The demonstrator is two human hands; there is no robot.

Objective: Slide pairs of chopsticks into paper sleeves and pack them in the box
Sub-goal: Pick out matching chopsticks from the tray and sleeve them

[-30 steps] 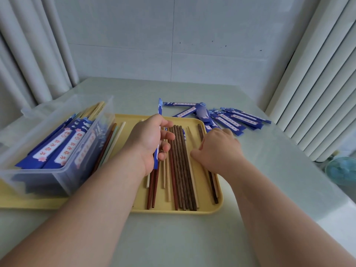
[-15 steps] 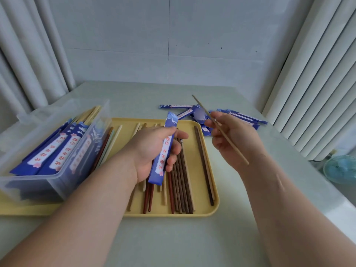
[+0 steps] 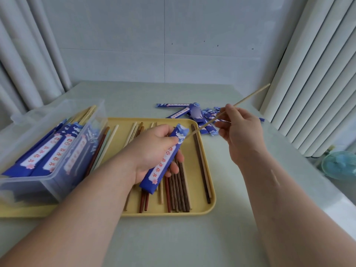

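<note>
Over the yellow tray (image 3: 173, 213), our left hand (image 3: 152, 151) grips 1 blue paper sleeve (image 3: 163, 164) while our right hand (image 3: 242, 133) pinches 1 pale chopstick (image 3: 250, 96), its tip at the sleeve's mouth; the clear box (image 3: 38, 187) of packed sleeves sits at left.

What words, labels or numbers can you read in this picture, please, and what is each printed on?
Paper sleeve in the left hand: red characters on a white strip, too blurred to quote.
Sleeves in the clear box: the same kind of red print, too blurred to read.
Loose sleeves on the table: print too small to read.
Nothing else bears text.
</note>
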